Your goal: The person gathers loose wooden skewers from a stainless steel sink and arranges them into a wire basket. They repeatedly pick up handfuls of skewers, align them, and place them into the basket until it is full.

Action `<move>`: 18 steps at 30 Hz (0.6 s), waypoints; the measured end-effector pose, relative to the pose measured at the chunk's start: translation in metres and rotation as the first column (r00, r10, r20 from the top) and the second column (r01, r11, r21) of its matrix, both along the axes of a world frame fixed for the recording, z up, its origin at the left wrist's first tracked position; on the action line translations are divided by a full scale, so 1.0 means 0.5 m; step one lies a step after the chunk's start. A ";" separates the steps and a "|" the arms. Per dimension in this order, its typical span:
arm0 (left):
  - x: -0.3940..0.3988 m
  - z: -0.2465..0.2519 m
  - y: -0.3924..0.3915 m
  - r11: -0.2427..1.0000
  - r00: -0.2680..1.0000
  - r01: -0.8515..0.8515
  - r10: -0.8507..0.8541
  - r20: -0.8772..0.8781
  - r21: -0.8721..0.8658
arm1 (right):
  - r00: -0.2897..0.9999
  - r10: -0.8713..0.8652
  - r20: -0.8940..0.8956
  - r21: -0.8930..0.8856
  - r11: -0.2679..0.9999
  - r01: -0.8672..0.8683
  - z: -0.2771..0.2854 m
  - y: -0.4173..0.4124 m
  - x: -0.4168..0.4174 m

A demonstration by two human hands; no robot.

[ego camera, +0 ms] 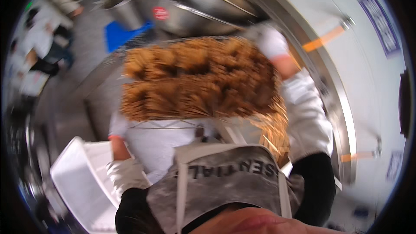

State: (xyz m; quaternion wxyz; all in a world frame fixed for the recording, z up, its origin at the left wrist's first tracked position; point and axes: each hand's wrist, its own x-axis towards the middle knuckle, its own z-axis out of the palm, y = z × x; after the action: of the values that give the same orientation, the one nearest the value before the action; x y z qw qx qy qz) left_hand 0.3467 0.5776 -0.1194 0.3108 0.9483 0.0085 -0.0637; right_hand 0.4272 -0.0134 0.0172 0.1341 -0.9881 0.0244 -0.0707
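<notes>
Both my hands, in white gloves, grip a long wire rack (169, 124) by its two ends. My left hand (119, 122) is at its left end, its fingers partly hidden behind the rack. My right hand (265, 37) holds the far right corner. Brown skewered food (195, 84), motion-blurred, lies across the rack in two long rows of bundles; its exact kind cannot be told. Thin pale wooden sticks (274, 136) show at the right, below my right hand.
Large stainless steel bowls (201, 16) stand beyond the rack, near a metal bucket (128, 14) and a blue object (118, 35). A white plastic tub (78, 175) is at lower left. Several people (42, 39) are at the far left. A wall with orange straps (325, 40) runs along the right.
</notes>
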 end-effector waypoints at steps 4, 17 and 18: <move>0.067 -0.042 -0.059 0.996 0.998 0.033 -0.037 -0.048 -0.086 | 0.964 0.236 0.124 0.240 0.935 -0.260 -0.113 -0.082 -0.112; 0.020 -0.047 -0.051 0.988 0.990 0.092 -0.077 -0.122 0.124 | 0.871 -0.386 0.304 0.639 0.761 0.114 -0.133 -0.181 -0.371; -0.001 -0.068 -0.010 0.982 0.993 0.110 -0.114 -0.016 -0.153 | 0.832 -0.516 0.203 0.715 0.658 0.234 -0.153 -0.191 -0.430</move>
State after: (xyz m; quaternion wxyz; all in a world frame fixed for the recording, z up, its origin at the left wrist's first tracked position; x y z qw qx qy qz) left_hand 0.3463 0.5724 -0.1533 0.3780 0.9200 -0.0460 -0.0932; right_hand 0.2121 -0.1089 -0.0595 0.4603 -0.8113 0.2287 -0.2786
